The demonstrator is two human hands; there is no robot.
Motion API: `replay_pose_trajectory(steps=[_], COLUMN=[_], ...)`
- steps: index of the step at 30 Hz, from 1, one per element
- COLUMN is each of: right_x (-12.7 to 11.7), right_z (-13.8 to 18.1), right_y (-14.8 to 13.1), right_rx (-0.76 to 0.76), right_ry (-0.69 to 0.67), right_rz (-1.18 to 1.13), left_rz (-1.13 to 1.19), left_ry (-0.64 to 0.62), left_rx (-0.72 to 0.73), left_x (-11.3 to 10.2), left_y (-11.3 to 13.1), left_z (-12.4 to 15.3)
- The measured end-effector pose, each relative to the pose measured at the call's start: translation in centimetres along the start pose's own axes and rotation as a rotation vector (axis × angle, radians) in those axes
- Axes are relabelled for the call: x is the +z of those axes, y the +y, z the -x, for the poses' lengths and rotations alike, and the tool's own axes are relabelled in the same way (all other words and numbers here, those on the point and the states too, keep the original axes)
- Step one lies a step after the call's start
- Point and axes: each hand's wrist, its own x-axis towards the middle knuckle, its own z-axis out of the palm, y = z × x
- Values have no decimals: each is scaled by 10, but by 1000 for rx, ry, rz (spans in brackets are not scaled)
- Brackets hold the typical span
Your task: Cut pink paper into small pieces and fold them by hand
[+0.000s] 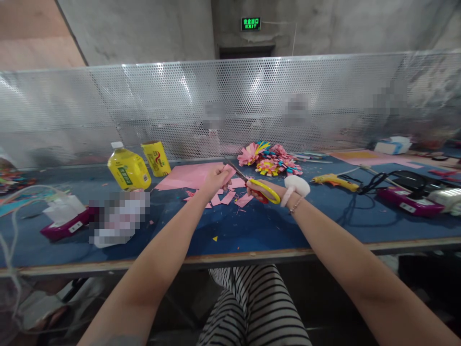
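Observation:
My right hand [256, 190] grips a pair of scissors [265, 189] with yellow and red handles, their dark blades pointing up and left. Between the fingers of my left hand [216, 180] is a small piece of pink paper [229, 171], close beside the blades. Whether the blades touch the paper I cannot tell. Cut pink paper pieces [228, 197] lie scattered on the blue table below both hands. Behind my left hand a larger pink sheet [183, 176] lies flat.
Paper flowers [270, 158] are heaped behind my right hand. A yellow glue gun [335, 181] and a purple power strip [410, 201] with cables lie at right. On the left stand a yellow bottle [128, 168] and a yellow canister [156, 158]. A perforated metal screen [237, 81] closes the back.

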Motion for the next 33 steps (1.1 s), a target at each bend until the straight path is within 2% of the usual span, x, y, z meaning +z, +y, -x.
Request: replay_pose_trajectory(steps=[9,17,21,27,31,33], right_x=[0,0,1,-1,-1,2], right_z=[0,-2,-6,-9,-13,-14], right_y=[-2,-7,-9,-2,9,11], right_rx=[9,20,-33,47,45,23], right_ry=[18,130,168,271,213,177], right_rz=[35,364,428,221,-69,-138], left_rz=[21,64,87,182,300,367], left_ry=[0,40,38,57,138,169], left_rx=[-34,-68,-55,-24,-51,-66], left_x=[0,-1,-1,1,3,6], left_y=[1,1,1,-3,-4,-2], left_z=[0,-2,-2,-4,-6,-5])
